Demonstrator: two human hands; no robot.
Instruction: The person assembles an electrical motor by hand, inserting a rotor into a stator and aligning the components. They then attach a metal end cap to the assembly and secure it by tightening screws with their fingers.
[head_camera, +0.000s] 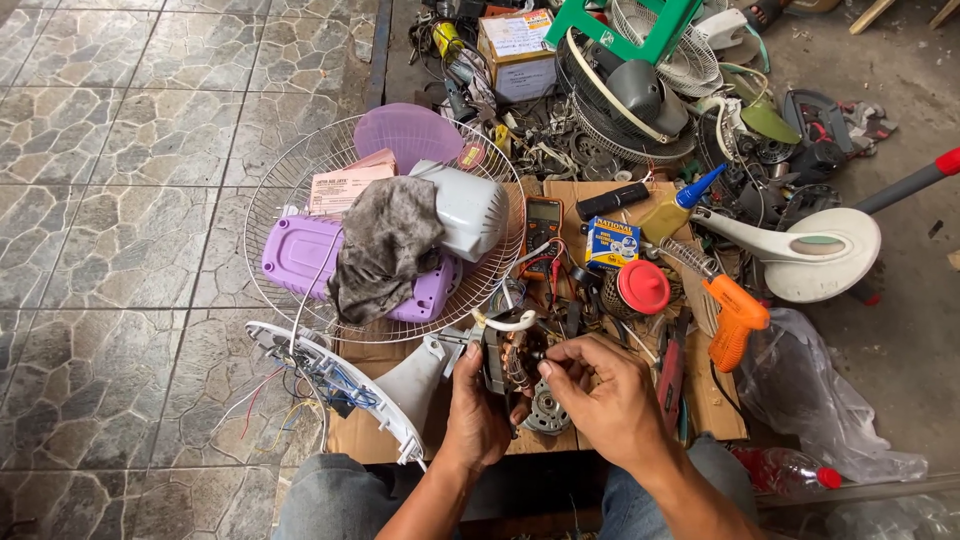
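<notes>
My left hand (478, 412) grips a fan motor (508, 362) with copper windings showing, held over a piece of cardboard (712, 398) on the floor. My right hand (597, 392) pinches the motor's right side at the shaft end with thumb and fingers. A white fan neck (415, 378) runs from the motor down-left to a white oval base (330, 385) with loose coloured wires. A round metal part (547, 412) lies under my hands.
A wire fan grille (300, 170) holds a purple cover (300, 258), grey rag (385, 245) and white housing (470, 208). A multimeter (541, 228), small blue box (611, 241), red cap (643, 287), orange glue gun (734, 320), oil bottle (680, 205) and fan parts lie beyond.
</notes>
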